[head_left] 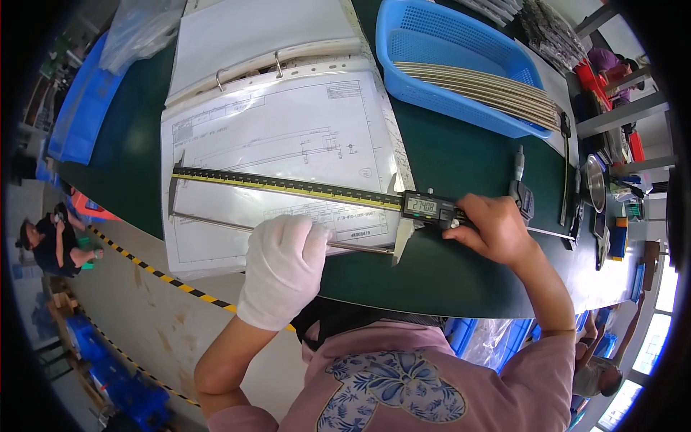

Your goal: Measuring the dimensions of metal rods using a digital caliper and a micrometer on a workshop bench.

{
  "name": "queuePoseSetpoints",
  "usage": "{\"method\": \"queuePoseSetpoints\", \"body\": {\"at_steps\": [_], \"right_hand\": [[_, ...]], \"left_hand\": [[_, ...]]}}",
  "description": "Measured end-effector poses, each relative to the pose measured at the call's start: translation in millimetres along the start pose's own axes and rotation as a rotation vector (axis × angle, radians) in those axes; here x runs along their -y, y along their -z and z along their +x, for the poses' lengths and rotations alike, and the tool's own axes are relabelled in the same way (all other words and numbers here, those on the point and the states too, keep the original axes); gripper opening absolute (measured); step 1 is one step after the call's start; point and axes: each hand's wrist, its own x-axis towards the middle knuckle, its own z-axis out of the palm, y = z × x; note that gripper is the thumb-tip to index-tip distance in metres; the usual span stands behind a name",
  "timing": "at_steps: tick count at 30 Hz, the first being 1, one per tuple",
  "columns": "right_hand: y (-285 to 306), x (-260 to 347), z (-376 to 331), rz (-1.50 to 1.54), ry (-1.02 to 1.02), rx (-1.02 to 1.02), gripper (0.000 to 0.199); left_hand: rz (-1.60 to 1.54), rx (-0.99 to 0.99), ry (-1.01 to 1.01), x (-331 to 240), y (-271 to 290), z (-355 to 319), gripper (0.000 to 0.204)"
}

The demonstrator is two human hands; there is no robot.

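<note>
My left hand (283, 268), in a white glove, is closed around the middle of a thin metal rod (216, 222). The rod lies between the jaws of a long digital caliper (288, 189), one end at the left jaw, the other at the right jaw. My bare right hand (497, 225) grips the caliper's sliding head beside its small display, thumb below and fingers above. Under the caliper lies an open ring binder (273, 115) with a drawing in a clear sleeve. The rod's middle is hidden by the glove.
A blue basket (461, 43) with several long rods (482, 90) stands at the back right of the green table (446, 281). Beyond my right hand are a micrometer (520, 183) and another caliper (565, 173). A blue tray (80, 108) sits at the left edge. Other people are farther off.
</note>
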Motion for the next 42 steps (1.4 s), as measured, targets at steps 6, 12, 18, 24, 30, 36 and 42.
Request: {"method": "queuePoseSetpoints", "body": {"at_steps": [6,12,18,24,30,36,42], "right_hand": [[-1.7,-0.8,3.3,0.027,-0.019,-0.013,0.043],[-3.4,-2.4,4.9,0.038,-0.036,-0.002,0.047],[-6.0,-4.9,3.4,0.033,-0.033,-0.003,0.048],[-5.6,-2.1,2.1,0.035,-0.049,-0.002,0.047],[-0.2,2.3,4.3,0.072,-0.037,-0.001,0.045],[0.6,3.4,4.2,0.081,-0.058,0.005,0.036],[-0.1,4.1,4.2,0.087,-0.068,-0.011,0.033]], "left_hand": [[0.051,-0.010,-0.062,3.9,1.6,3.5,0.018],[-0.020,-0.016,-0.086,5.7,8.2,2.8,0.023],[-0.051,-0.017,0.012,9.7,16.7,-0.8,0.029],[-0.023,-0.057,0.056,17.9,17.9,-3.7,0.035],[-0.003,-0.087,0.062,19.8,14.1,-4.9,0.035],[0.039,-0.117,0.055,18.8,10.9,-6.1,0.034],[0.058,-0.130,0.040,19.6,8.7,-5.5,0.033]]}}
